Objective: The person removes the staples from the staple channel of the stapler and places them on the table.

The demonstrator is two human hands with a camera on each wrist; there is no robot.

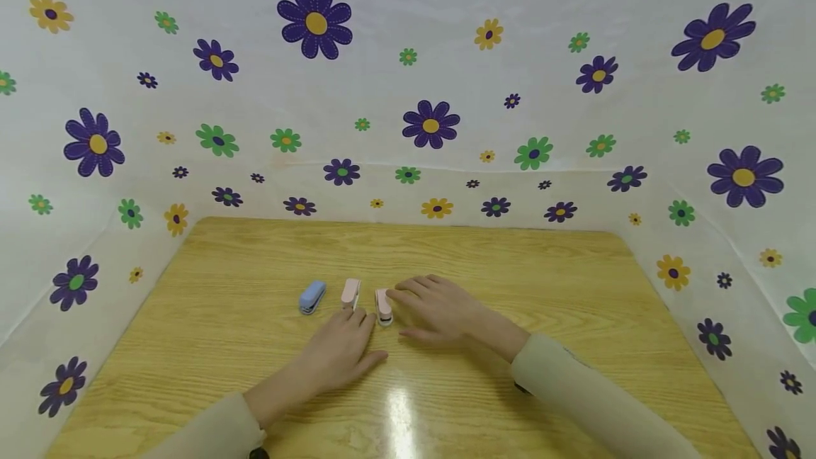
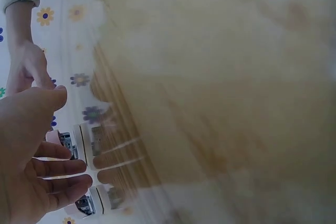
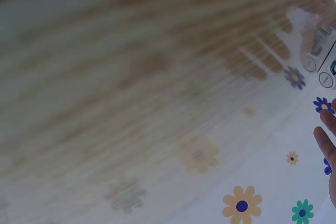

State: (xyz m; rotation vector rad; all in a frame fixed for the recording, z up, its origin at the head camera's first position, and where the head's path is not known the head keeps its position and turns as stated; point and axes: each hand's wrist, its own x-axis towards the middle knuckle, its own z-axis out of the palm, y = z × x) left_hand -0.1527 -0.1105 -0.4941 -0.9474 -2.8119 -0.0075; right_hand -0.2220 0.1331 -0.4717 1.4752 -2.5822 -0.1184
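Three small staplers stand in a loose row on the wooden table. A blue stapler (image 1: 312, 297) is on the left, a pink stapler (image 1: 350, 292) in the middle and another pink stapler (image 1: 384, 307) on the right. My left hand (image 1: 341, 353) lies just in front of the middle one, its fingertips at the near end; in the left wrist view its fingers (image 2: 60, 167) are loosely extended, with two staplers behind them. My right hand (image 1: 440, 307) is beside the right pink stapler, a fingertip at its side; whether it touches is unclear. Its fingers are relaxed in the right wrist view.
The wooden table (image 1: 510, 261) is bounded at the back and both sides by a white flower-printed sheet (image 1: 382, 91). A bright light reflection lies on the tabletop in front of the staplers. The blue stapler stands apart from both hands.
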